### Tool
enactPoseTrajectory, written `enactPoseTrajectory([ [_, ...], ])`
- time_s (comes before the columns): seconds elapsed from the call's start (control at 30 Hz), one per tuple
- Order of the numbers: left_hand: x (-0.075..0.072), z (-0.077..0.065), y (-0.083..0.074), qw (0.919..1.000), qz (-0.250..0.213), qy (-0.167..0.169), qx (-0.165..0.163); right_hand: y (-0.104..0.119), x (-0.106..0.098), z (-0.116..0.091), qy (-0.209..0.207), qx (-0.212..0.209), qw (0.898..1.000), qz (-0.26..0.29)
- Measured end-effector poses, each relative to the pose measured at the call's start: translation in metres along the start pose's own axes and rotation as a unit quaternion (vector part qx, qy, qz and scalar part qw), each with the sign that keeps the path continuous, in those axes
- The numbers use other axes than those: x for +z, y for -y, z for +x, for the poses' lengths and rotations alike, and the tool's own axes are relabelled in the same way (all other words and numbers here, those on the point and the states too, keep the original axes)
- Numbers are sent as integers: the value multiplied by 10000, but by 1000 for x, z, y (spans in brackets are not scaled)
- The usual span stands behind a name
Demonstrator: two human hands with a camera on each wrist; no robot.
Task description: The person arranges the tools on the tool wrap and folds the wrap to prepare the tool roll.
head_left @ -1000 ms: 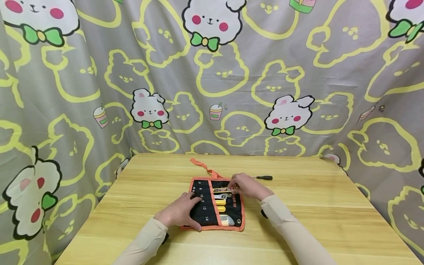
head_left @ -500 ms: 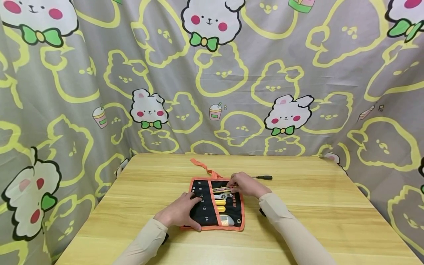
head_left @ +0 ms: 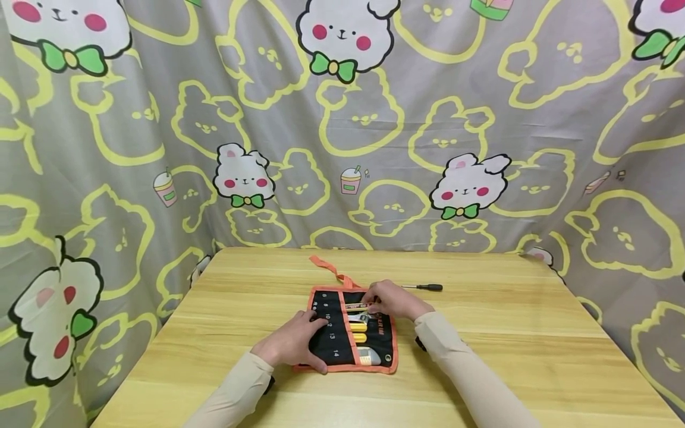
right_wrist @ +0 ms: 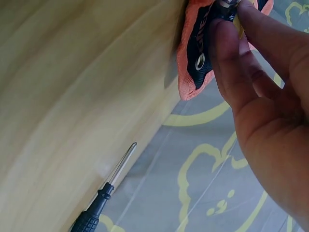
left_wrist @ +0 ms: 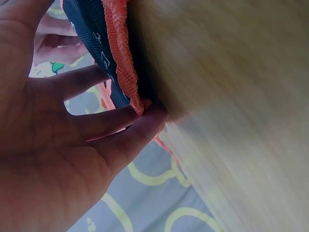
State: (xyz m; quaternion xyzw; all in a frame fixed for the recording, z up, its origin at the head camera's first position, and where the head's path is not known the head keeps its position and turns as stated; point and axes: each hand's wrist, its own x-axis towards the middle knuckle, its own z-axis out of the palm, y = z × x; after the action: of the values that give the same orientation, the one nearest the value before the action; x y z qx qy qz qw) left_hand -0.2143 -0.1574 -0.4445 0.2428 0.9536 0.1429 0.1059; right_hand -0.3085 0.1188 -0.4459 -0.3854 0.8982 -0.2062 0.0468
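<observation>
A black tool roll [head_left: 338,348] with orange edging lies spread on the table, printed with numbers beside its pockets. My left hand [head_left: 286,340] rests spread over its left side, thumb near the front edge. In the left wrist view its fingertips [left_wrist: 152,116] touch the orange border. My right hand [head_left: 395,299] pinches a slim yellow tool [head_left: 354,307] with dark lettering, whose left end enters an upper pocket; its kind is unclear. Below it an adjustable wrench [head_left: 360,318], two yellow handles [head_left: 360,328] and a grey-ended utility knife [head_left: 368,356] sit in pockets.
A black-handled screwdriver [head_left: 430,288] lies on the wooden table [head_left: 508,345] beyond my right hand. An orange strap [head_left: 329,267] trails from the roll's far edge. Patterned curtain [head_left: 385,220] surrounds the table's back and sides.
My right hand has shifted slightly left with the yellow tool, and less of that tool shows outside the pocket. My left hand stays in place on the roll.
</observation>
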Motion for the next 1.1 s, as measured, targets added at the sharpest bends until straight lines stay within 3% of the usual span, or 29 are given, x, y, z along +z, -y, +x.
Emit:
enactPoseTrajectory([
  [0.5,0,1,-1,10000,62,22,-5,-11,-7,-21,6,521,9981,331],
  [1.1,2,0,-1,10000,48,24,-14,-20,-6,-14,-55,312,9992,228],
])
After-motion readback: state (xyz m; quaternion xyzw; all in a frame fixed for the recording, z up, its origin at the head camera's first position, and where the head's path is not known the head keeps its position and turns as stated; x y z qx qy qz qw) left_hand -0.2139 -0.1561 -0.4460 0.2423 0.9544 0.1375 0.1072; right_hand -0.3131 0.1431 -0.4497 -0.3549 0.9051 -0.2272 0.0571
